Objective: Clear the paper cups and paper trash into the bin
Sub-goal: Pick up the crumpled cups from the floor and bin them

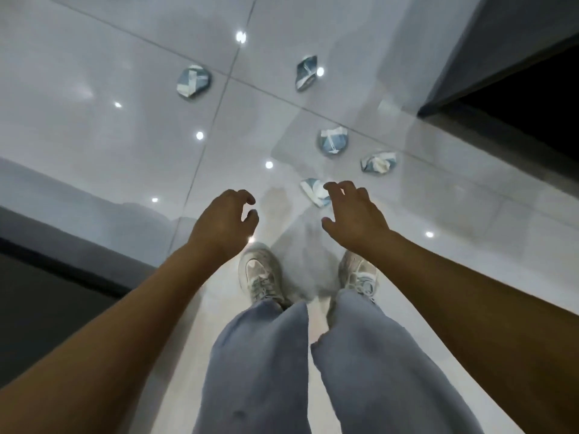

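Both hands empty, fingers spread; right hand [355, 214] partly hides nearest crumpled cup [313, 191]

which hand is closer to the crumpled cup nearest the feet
Right. The right hand hovers open with its fingertips overlapping the nearest crumpled cup. The left hand, also open and empty, sits off to the cup's left.

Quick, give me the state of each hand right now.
Left hand: open, fingers curled, holding nothing.
Right hand: open, empty, fingers spread just over the nearest crumpled blue-and-white paper cup on the glossy tiled floor; no grip yet.
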`<state>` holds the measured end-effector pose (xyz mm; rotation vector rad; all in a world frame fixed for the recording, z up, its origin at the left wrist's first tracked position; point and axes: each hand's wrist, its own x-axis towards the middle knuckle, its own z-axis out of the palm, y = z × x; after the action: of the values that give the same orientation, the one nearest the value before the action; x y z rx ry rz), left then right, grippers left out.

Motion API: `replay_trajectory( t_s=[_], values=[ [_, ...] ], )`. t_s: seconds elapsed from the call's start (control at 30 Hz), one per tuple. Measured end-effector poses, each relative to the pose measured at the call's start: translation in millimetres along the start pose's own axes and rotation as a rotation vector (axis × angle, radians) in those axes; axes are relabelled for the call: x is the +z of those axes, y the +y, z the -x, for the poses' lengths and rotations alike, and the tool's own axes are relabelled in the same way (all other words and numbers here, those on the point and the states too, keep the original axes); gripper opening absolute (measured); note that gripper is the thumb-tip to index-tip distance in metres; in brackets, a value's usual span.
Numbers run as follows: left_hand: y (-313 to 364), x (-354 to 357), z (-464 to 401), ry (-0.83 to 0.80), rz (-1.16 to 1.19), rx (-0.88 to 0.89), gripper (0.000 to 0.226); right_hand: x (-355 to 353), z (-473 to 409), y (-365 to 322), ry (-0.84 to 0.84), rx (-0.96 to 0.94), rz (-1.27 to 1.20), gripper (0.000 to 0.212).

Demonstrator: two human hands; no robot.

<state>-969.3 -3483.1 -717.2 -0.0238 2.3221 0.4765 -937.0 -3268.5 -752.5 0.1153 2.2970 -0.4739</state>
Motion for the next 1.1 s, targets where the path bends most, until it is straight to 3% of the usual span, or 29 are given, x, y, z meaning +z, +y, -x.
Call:
replay_trajectory(
  t_s=[0.27, 0.43, 0.63, 0.77, 0.93, 1.1],
  values=[
    [-37, 105, -116, 0.022, 0.009, 0.051, 0.032, 101, -115, 40, 0.064, -0.017, 0.089, 0.066],
    [-38, 139, -173, 0.042, 0.02, 0.126, 0.033, 142, -154, 55, 0.12, -0.12, 0.147, 0.067],
    [-20, 145, -201, 0.068, 0.096, 0.181, 0.032, 153, -164, 67, 0.175, -0.3, 0.257, 0.059],
    [-14, 140, -203, 0.002, 0.109, 0.212, 0.035, 130, -174, 65, 0.222, -0.275, 0.138, 0.072],
    [-2, 131, -207, -0.085, 0.605, 0.061, 0.032, 92, -185, 49, 0.319, -0.311, -0.079, 0.088],
    [7, 125, -211, -0.066, 0.885, 0.058, 0.033, 78, -185, 36, 0.418, -0.358, -0.176, 0.094]
  ],
)
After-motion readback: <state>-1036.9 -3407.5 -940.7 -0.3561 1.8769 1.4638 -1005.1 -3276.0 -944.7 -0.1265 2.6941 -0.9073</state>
